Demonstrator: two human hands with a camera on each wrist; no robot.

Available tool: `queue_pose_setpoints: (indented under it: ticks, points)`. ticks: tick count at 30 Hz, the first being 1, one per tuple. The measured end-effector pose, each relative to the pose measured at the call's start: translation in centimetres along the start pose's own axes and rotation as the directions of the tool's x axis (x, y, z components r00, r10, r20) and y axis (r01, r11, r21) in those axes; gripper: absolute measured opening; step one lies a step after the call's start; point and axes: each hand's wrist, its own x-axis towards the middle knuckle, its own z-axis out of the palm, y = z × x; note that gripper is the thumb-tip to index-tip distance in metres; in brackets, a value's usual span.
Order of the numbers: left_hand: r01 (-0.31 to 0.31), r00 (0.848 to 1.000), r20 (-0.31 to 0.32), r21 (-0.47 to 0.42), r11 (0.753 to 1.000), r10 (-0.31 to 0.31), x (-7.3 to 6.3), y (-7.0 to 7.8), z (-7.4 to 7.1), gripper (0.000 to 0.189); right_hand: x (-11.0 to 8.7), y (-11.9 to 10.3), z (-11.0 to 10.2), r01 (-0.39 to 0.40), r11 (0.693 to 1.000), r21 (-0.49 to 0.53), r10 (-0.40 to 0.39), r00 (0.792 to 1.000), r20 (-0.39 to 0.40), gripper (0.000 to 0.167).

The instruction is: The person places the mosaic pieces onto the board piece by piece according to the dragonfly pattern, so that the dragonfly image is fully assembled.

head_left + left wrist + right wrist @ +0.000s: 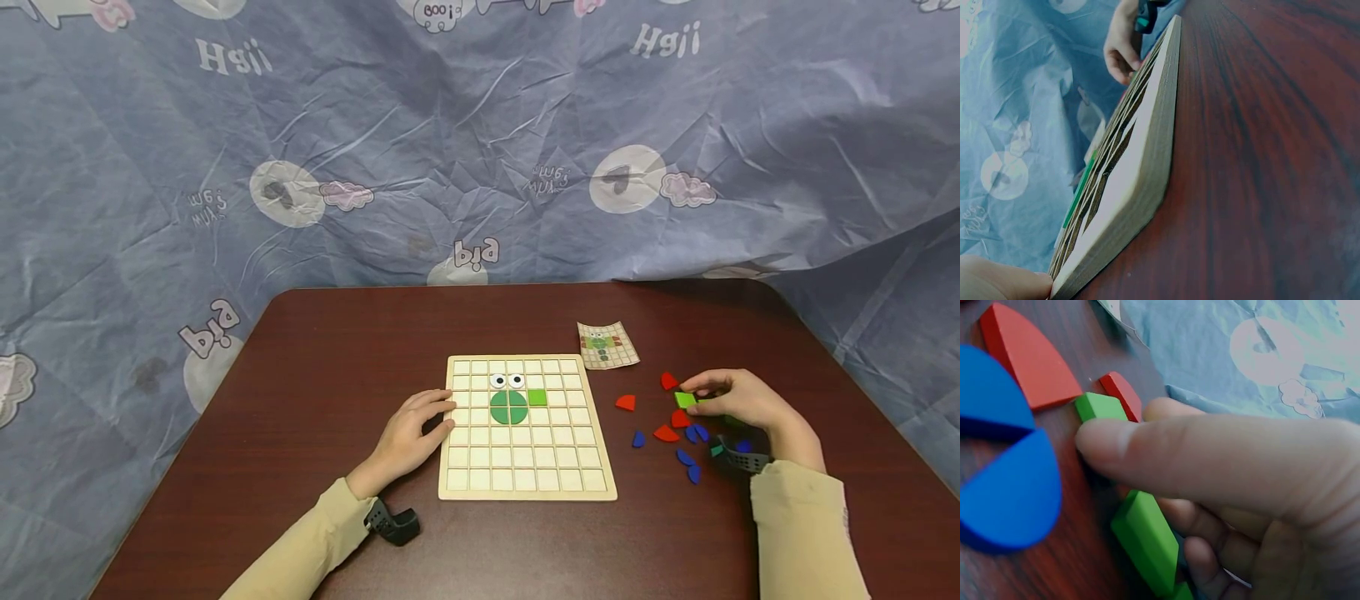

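Observation:
My left hand (412, 429) lies at the left edge of the wooden grid board (558, 458), its fingertips on the rim. In the left wrist view the thumb (1007, 278) touches the board's side. On the board are two round eye pieces (498, 381), a dark green circle made of quarter pieces (509, 407) and a light green square (537, 397). To the right of the board, my right hand (746, 404) pinches a light green square block (1100, 406) between thumb and fingers. Another light green block (1146, 540) lies under the hand.
Several red quarter pieces (666, 434) and blue half-round pieces (686, 457) are scattered around the right hand. A pattern card (607, 354) lies beyond the board's top right corner. Behind the dark wooden table (360, 333) hangs a printed blue cloth (450, 167).

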Motion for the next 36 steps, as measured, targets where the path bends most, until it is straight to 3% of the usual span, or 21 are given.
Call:
queue_pose_setpoints:
  ticks: [15, 26, 36]
  points:
    - [-0.007, 1.0, -0.003, -0.001, 1.0, 0.007, 0.0, 0.0, 0.0, 0.031, 0.7, -1.0, 0.5, -0.006, 0.992, -0.128, -0.006, 0.996, -0.088, 0.036]
    - [-0.01, 1.0, -0.004, -0.005, 1.0, 0.01, 0.1, 0.0, 0.0, 0.031, 0.6, -2.6, 0.0, 0.014, 0.997, -0.078, -0.022, 0.994, -0.108, 0.037]
    - [-0.007, 1.0, -0.003, -0.013, 1.0, 0.007, 0.0, 0.2, -0.1, 0.03, 0.4, -6.4, 0.0, 0.098, 0.994, -0.051, -0.105, 0.98, -0.167, 0.033]
